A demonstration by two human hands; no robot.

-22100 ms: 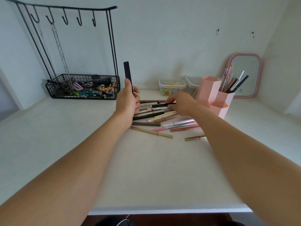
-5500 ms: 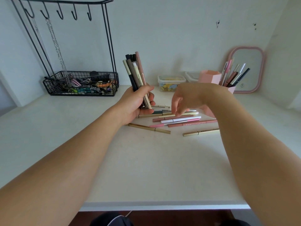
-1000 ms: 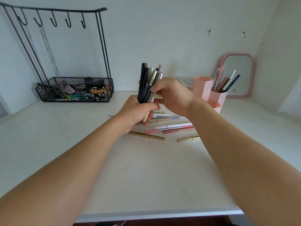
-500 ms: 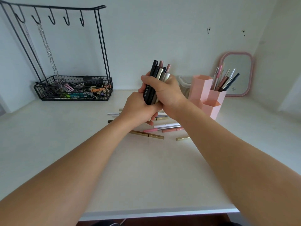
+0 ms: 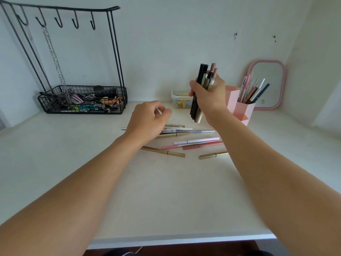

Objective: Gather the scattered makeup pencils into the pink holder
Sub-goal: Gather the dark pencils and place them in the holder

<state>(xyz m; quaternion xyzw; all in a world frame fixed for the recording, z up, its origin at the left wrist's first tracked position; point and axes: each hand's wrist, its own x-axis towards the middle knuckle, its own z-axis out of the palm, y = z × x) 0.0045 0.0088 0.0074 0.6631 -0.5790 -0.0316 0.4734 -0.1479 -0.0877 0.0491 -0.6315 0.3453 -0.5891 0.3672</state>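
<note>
My right hand (image 5: 209,97) grips an upright bundle of makeup pencils (image 5: 201,85), black, beige and pink, just left of the pink holder (image 5: 239,108). The holder has hexagonal compartments, and its rear right one holds several pencils (image 5: 253,91). My left hand (image 5: 147,120) hovers with loosely curled fingers and holds nothing, above the left end of the scattered pencils (image 5: 186,140). Gold, pink, white and silver pencils lie loose on the white table (image 5: 166,196).
A black wire rack with hooks and a basket of small items (image 5: 81,100) stands at the back left. A clear plastic box (image 5: 180,99) sits behind my hands. A pink-framed mirror (image 5: 266,84) leans against the wall behind the holder.
My left hand has let go of the bundle and dropped towards the table. My right hand now holds the bundle alone and has carried it right, towards the holder.
</note>
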